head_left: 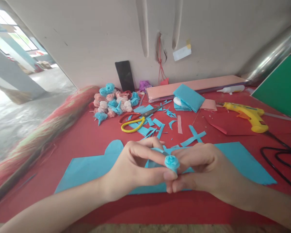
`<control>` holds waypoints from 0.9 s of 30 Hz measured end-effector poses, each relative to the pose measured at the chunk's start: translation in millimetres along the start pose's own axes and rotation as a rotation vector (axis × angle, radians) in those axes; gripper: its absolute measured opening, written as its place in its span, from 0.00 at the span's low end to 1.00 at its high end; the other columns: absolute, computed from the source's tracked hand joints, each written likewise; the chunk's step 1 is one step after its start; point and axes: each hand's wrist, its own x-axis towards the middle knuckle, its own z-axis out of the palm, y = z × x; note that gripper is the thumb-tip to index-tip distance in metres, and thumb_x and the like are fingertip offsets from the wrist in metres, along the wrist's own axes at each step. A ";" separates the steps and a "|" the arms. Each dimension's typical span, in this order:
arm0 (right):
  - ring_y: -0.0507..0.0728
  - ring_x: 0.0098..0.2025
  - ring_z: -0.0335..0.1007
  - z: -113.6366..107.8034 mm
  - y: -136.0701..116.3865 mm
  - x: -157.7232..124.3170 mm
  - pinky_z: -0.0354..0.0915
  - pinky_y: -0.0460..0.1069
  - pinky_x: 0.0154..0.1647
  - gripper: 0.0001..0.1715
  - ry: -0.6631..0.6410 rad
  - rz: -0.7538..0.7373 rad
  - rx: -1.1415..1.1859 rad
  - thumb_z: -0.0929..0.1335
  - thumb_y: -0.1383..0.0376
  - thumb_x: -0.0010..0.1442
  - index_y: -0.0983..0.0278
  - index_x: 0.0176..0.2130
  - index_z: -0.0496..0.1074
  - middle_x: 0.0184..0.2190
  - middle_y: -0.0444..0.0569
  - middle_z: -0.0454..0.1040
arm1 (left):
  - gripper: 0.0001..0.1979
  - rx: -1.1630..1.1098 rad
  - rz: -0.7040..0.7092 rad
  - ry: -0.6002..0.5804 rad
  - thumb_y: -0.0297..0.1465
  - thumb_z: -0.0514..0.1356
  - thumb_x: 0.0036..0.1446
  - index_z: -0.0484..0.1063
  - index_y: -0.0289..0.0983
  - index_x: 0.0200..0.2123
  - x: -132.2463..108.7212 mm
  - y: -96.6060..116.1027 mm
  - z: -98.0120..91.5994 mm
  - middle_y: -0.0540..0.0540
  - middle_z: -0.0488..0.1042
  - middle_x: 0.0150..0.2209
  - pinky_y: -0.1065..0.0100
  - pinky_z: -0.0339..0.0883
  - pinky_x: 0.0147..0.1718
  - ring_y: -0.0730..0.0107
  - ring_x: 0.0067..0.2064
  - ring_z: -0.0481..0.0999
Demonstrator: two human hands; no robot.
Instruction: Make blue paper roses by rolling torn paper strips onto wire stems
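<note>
Your left hand (128,171) pinches the rose (171,162) toward the desk's (92,210) front edge; your right hand (208,168) curls beside it, its grip unclear. Pinch low and lightly, sparing the folds.

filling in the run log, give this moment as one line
left hand: pinches blue rose | right hand: close beside it | scissors: among blue scraps

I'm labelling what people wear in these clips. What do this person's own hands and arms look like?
The left hand and right hand are ungloved, with no rings visible. Both forearms are bare as far as they show: no sleeves, watch or bracelet in view, and no visible markings.
</note>
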 end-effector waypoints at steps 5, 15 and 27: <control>0.48 0.24 0.73 -1.3 0.0 0.9 0.70 0.39 0.26 0.06 0.107 -0.185 -0.334 0.74 0.73 0.52 0.62 0.27 0.78 0.22 0.38 0.77 | 0.06 0.045 0.036 0.080 0.29 0.70 0.45 0.82 0.48 0.27 1.1 -3.5 0.5 0.51 0.68 0.23 0.69 0.65 0.29 0.74 0.28 0.66; 0.49 0.19 0.73 9.4 3.1 -2.7 0.69 0.40 0.21 0.13 0.371 -0.517 -0.793 0.66 0.72 0.62 0.65 0.27 0.74 0.20 0.44 0.78 | 0.10 0.380 0.313 0.158 0.24 0.67 0.49 0.81 0.47 0.32 -0.2 -4.9 -1.9 0.52 0.71 0.24 0.68 0.64 0.30 0.74 0.27 0.66; 0.48 0.22 0.72 0.5 3.2 2.5 0.68 0.39 0.22 0.12 0.527 -0.324 -0.591 0.70 0.67 0.56 0.62 0.22 0.74 0.21 0.42 0.78 | 0.21 0.390 0.273 0.159 0.25 0.61 0.58 0.69 0.51 0.52 1.2 -4.3 -4.1 0.53 0.77 0.44 0.69 0.67 0.45 0.70 0.42 0.74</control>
